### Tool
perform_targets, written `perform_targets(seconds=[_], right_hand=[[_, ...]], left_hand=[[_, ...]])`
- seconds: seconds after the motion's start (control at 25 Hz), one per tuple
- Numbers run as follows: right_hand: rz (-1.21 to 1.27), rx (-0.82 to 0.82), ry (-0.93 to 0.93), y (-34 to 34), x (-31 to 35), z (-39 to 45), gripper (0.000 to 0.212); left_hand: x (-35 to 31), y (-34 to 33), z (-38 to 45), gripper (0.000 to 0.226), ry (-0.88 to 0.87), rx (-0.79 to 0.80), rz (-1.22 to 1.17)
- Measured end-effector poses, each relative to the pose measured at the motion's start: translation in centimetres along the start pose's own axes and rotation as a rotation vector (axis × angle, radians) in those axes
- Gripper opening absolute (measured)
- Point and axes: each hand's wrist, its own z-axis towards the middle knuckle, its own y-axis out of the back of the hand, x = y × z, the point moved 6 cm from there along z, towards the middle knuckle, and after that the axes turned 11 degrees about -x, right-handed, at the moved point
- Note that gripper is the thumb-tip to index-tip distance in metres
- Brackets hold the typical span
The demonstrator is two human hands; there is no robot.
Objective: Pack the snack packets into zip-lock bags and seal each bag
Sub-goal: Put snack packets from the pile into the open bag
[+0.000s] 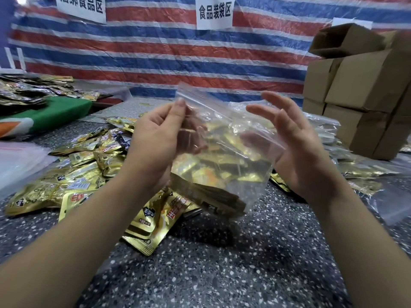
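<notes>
Snack packets of gold foil [213, 165] fill the lower part of a clear plastic zip-lock bag [224, 152], which is held up off the speckled grey table [222, 252] at frame centre, tilted with its mouth toward 11 o'clock. The bag's zip strip [213, 101], marked with a thin red line, runs from 10 o'clock down toward 4 o'clock; whether it is pressed closed along its length cannot be told.

Left hand [155, 138]: grasping. Thumb and fingers pinch the upper left corner of the bag near the zip strip.

Right hand [298, 143]: released. The fingers are spread and nearly straight, the palm facing the bag's right side. Palm and lower fingers appear to lie against the plastic; firm contact cannot be confirmed.

Loose gold foil snack packets [84, 165] lie heaped on the table at 9 o'clock of the bag, some directly beneath it. A flat pile of empty clear bags [20, 161] sits at the left edge. Filled clear bags [355, 167] lie at 3 o'clock. Stacked brown cardboard boxes [360, 85] stand at 2 o'clock. A green cloth [57, 112] lies at 10 o'clock, with dark foil packets [26, 92] piled behind it. A red, white and blue striped tarpaulin [155, 54] forms the backdrop, bearing two white paper signs [214, 12].
</notes>
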Motion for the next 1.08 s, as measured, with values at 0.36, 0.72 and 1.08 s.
perform_targets(seconds=[0.36,0.72,1.08], right_hand=[[-0.249,-0.379,-0.146,0.9,-3.9,0.1,0.015],[0.316,-0.330,-0.443,1.7,-5.4,0.6,0.022],[0.280,-0.557,-0.601,4.4,-10.0,1.2,0.035]], left_hand=[[1.6,0.8,0.4,0.028,0.086,-0.088,0.140],[3.4,0.2,-0.2,0.030,0.212,-0.031,0.348],[3.5,1.0,0.6,0.026,-0.010,-0.087,0.487]])
